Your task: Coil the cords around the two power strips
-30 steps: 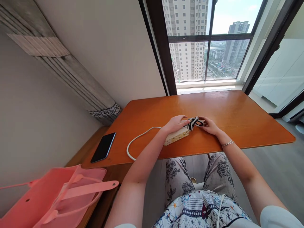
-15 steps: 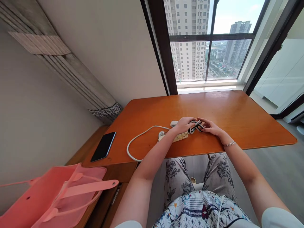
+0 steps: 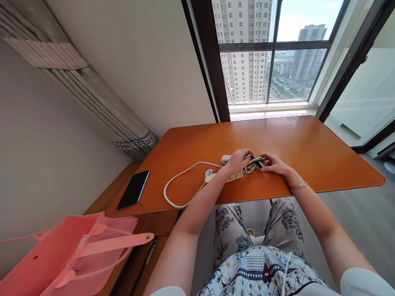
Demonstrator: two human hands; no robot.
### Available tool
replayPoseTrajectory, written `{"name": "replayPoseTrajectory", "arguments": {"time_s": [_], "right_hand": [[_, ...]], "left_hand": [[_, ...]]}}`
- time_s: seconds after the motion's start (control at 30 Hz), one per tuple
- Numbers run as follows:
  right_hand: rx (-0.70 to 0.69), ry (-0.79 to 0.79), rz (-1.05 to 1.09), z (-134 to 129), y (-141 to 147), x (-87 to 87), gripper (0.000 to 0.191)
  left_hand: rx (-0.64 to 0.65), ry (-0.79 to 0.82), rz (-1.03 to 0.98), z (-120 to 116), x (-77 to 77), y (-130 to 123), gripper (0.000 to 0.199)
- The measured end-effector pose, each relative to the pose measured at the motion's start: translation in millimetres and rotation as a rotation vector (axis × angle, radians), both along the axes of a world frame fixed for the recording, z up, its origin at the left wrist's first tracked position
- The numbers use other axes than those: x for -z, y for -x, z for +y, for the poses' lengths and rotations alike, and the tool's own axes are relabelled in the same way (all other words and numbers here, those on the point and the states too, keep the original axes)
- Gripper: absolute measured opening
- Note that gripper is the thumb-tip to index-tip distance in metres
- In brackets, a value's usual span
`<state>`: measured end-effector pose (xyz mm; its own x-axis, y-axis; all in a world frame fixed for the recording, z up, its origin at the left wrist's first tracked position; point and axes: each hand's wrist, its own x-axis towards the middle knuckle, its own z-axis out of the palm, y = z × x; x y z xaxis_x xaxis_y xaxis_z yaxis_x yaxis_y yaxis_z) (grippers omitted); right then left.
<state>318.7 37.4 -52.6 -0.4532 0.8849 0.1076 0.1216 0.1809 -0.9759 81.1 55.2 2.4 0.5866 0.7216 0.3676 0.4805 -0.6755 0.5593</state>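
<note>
Daylight from window [image 3: 273, 46], upper R; sky [image 3: 305, 16] v. pale. Sill [image 3: 271, 114] bright w/ glare; soft sheen on tabletop [image 3: 296, 142] nr ctr-R. Wall [image 3: 46, 127] at L dim grey. Wide-angle distort.: curtain [image 3: 92, 100] slants upper L, bag [image 3: 68, 255] stretched lower L. Cable bundle [image 3: 253, 165], ctr, a bit soft.

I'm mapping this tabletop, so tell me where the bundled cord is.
In the head view, the bundled cord is right of centre, between the left hand and the right hand, beside the power strip.
</note>
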Motion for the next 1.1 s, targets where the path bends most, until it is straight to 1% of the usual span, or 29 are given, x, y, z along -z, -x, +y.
{"name": "replayPoseTrajectory", "arguments": {"time_s": [0.17,0.3,0.47,0.6,0.73,0.8,0.83,0.97,1.03,1.1], "right_hand": [[0.070,-0.070,-0.035,0.6,7.3,2.1,0.058],[0.110,-0.131,-0.033,0.2,14.0,2.1,0.055],[0.182,-0.181,-0.064,0.0,19.0,5.2,0.039],[0.231,-0.216,-0.095,2.1,21.4,9.3,0.036],[0.262,-0.206,-0.111,2.7,21.1,9.5,0.038],[0.245,-0.184,-0.118,1.3,18.4,7.6,0.040],[0.212,-0.164,-0.113,0.2,16.5,6.4,0.043],[0.028,-0.052,-0.045,-3.9,7.7,0.5,0.061],[0.008,-0.037,-0.033,-4.9,5.3,-1.7,0.061],[0.032,-0.062,-0.051,-5.2,5.1,-2.6,0.057]], "left_hand": [[-0.045,0.018,-0.046,-0.9,0.7,1.6,0.016],[-0.094,0.062,-0.099,-0.9,1.8,3.0,0.022],[-0.160,0.097,-0.132,-1.2,3.2,3.7,0.027],[-0.166,0.061,-0.050,-1.7,1.3,2.9,0.026],[-0.165,0.053,0.038,-2.8,-0.8,1.6,0.032],[-0.179,0.066,0.042,-3.0,-0.2,1.0,0.033],[-0.189,0.069,0.035,-3.0,0.4,0.7,0.033],[-0.211,0.065,-0.009,-2.5,2.9,-0.3,0.031],[-0.211,0.075,-0.029,-2.7,3.0,-0.3,0.031],[-0.209,0.086,-0.048,-3.0,2.7,0.1,0.030]]}}
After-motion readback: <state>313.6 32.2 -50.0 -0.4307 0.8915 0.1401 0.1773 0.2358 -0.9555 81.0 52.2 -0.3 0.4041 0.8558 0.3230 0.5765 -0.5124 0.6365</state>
